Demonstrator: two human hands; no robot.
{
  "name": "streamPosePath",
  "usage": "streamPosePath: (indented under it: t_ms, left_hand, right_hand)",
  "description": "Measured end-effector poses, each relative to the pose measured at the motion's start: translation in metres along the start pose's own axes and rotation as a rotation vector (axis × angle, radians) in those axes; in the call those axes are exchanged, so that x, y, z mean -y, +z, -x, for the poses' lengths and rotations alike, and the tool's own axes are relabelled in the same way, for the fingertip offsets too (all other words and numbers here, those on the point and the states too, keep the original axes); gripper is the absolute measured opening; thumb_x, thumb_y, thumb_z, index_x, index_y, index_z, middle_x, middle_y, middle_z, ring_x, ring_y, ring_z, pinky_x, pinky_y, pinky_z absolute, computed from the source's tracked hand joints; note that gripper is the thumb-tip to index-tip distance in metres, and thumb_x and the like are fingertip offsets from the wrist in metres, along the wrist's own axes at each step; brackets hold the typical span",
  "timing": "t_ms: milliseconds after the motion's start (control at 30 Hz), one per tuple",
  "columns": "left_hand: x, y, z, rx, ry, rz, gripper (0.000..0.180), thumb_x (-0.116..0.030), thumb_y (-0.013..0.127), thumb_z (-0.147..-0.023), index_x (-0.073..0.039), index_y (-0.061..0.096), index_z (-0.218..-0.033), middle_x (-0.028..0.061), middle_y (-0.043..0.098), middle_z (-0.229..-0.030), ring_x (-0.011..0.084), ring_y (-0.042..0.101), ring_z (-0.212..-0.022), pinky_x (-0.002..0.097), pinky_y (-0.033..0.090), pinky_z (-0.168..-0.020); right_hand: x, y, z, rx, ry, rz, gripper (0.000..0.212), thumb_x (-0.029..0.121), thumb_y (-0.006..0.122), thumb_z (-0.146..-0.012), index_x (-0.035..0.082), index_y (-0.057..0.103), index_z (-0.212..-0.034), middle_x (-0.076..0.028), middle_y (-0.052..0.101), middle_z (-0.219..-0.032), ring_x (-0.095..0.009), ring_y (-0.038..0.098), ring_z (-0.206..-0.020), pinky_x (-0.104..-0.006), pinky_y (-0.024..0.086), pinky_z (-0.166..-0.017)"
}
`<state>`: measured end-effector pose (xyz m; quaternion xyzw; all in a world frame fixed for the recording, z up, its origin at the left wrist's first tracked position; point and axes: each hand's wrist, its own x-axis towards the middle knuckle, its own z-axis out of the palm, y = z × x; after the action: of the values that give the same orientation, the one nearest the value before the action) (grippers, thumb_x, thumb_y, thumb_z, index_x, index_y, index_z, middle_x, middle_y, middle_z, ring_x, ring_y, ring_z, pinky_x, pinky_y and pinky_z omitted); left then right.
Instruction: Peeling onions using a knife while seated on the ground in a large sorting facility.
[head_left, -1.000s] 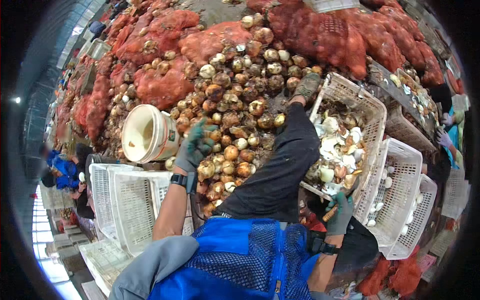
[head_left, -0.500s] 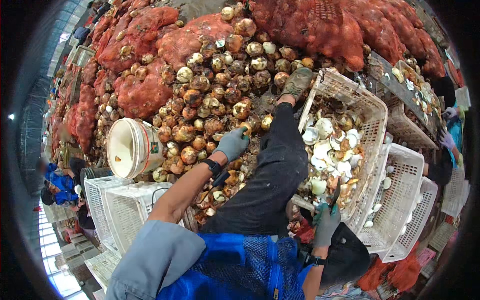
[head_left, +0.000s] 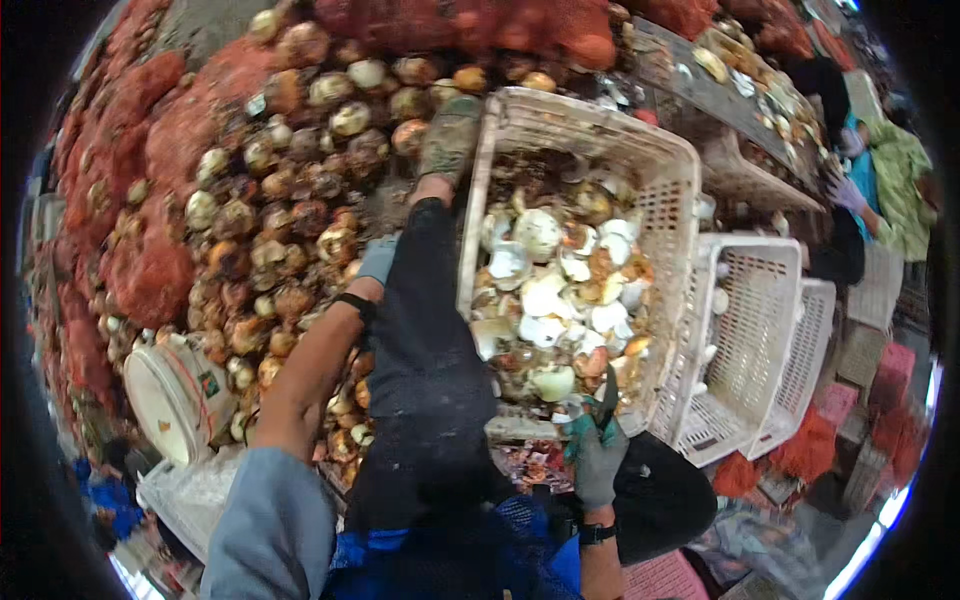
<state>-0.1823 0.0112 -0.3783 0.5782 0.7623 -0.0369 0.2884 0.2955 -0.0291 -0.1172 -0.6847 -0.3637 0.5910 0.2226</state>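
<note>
Reaching forward beside my outstretched leg, my left hand [head_left: 378, 258] wears a grey glove and is among the loose onions [head_left: 235, 217]. Its fingers are hidden or blurred, so I cannot make out what they hold. My right hand [head_left: 598, 462], in a grey and green glove, is closed around a knife [head_left: 607, 393] with its dark blade pointing up. The knife is at the near edge of a white plastic crate [head_left: 670, 175]. Inside the crate lie peeled onion pieces [head_left: 545, 295] and brown skins.
Red mesh sacks [head_left: 145, 270] of onions stand at the left and far side. A white bucket [head_left: 165, 405] lies tipped at the left. More white crates [head_left: 745, 340] stand to the right. Beyond them, another person's gloved hand [head_left: 848, 192] is near a board [head_left: 690, 70] with onion pieces.
My view has swung to the right, so the crate sits nearer the middle. My left hand has slipped partly behind my leg. My right hand still grips the knife.
</note>
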Motion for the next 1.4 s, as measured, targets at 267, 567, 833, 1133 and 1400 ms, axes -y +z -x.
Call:
streamPosePath:
  t_ms: [267,567,833,1133,1400]
  left_hand:
    - [0.037,0.087,0.073,-0.097,-0.052,0.117,0.061,-0.031,0.067,-0.103,0.002,0.056,-0.153,0.0206,0.073,-0.134,0.0420,0.069,-0.123,0.0528,0.055,-0.102]
    - [0.011,0.010,0.147,-0.228,-0.330,0.466,0.052,-0.032,0.075,-0.102,0.002,0.067,-0.140,0.0161,0.078,-0.116,0.0302,0.076,-0.108,0.0462,0.062,-0.087]
    - [-0.087,-0.210,0.227,-0.321,-0.117,2.029,0.060,0.004,0.083,-0.093,-0.005,0.064,-0.149,0.0102,0.071,-0.139,0.0243,0.074,-0.117,0.0402,0.062,-0.102]
    - [-0.276,-0.277,0.305,-0.758,0.550,0.506,0.057,0.001,0.084,-0.091,-0.002,0.063,-0.144,0.0143,0.075,-0.124,0.0254,0.076,-0.110,0.0362,0.061,-0.097]
    - [-0.351,-0.237,0.340,-0.279,0.412,1.342,0.050,-0.028,0.059,-0.116,0.002,0.056,-0.156,0.0112,0.068,-0.140,0.0151,0.063,-0.126,0.0335,0.051,-0.111]
  right_hand:
    - [0.011,-0.006,0.001,-0.012,0.028,-0.013,0.025,0.020,0.071,-0.108,-0.002,0.076,-0.120,-0.001,0.073,-0.082,-0.007,0.059,-0.062,-0.0306,0.048,-0.055]
    - [0.003,-0.007,0.002,-0.099,-0.124,0.206,0.025,0.019,0.073,-0.103,-0.003,0.072,-0.115,-0.017,0.073,-0.083,-0.029,0.076,-0.076,-0.0439,0.057,-0.070]
    - [0.060,0.006,0.033,0.094,-0.274,0.137,0.036,0.025,0.080,-0.097,0.002,0.073,-0.124,-0.023,0.073,-0.100,-0.038,0.072,-0.092,-0.0516,0.056,-0.083]
    - [0.139,0.016,0.110,-0.030,-1.307,0.518,0.034,0.016,0.079,-0.100,-0.003,0.071,-0.126,-0.020,0.073,-0.100,-0.034,0.073,-0.079,-0.0405,0.058,-0.072]
    - [0.117,-0.015,0.111,0.401,-0.366,-0.391,0.050,0.037,0.070,-0.109,-0.004,0.070,-0.137,-0.006,0.078,-0.118,-0.014,0.072,-0.097,-0.0315,0.059,-0.085]
